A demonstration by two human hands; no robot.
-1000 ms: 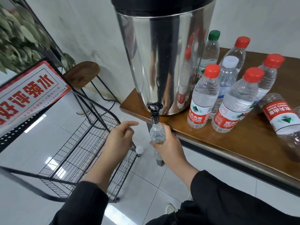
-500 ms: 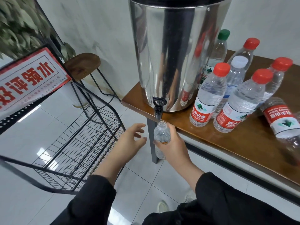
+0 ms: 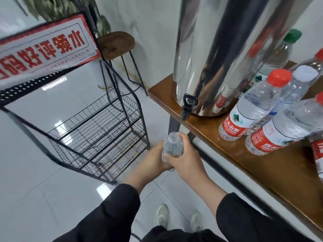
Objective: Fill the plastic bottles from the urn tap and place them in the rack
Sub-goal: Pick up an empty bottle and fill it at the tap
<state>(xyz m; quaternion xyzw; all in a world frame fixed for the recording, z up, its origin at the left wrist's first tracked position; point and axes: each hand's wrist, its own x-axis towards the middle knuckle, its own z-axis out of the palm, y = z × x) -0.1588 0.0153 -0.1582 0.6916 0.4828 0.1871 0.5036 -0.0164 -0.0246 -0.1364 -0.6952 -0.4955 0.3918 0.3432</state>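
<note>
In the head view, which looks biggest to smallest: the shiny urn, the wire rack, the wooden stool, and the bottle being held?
1. Urn, though cropped and close to the camera.
2. Wire rack, about as large; unsure which leads.
3. Wooden stool, farther away.
4. Held bottle, partly hidden by both hands.

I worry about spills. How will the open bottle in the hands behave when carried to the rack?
The bottle has no cap, so tilting would likely spill. Its thin clear plastic probably dents if squeezed. Both the left hand and right hand grip it, which should steady it.
</note>
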